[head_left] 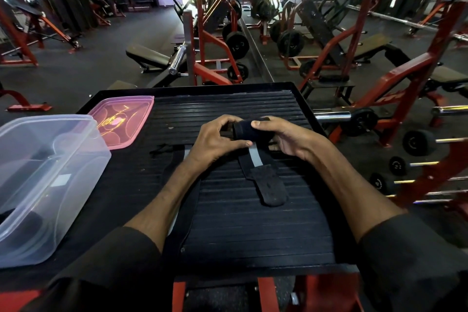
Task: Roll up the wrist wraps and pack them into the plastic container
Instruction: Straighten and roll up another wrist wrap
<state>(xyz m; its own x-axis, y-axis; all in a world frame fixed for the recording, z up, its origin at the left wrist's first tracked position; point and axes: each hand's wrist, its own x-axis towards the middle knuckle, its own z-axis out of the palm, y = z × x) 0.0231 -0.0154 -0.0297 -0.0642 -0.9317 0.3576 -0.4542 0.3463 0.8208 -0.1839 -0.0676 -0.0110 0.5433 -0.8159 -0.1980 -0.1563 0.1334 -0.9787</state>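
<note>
Both hands gripped the wrap's (247, 130) rolled end, left hand (217, 140) pinching one side and right hand (279, 137) the other to keep it tight, its tail trailing toward the person, the container (48, 180) well left.

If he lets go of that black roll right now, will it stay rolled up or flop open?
It would probably loosen. The wrist wrap looks like soft fabric, and its unrolled tail lies limp and flat on the ribbed platform. Both the left hand and right hand pinch the roll, which suggests it needs holding. Being round, it might also roll a little.
</note>
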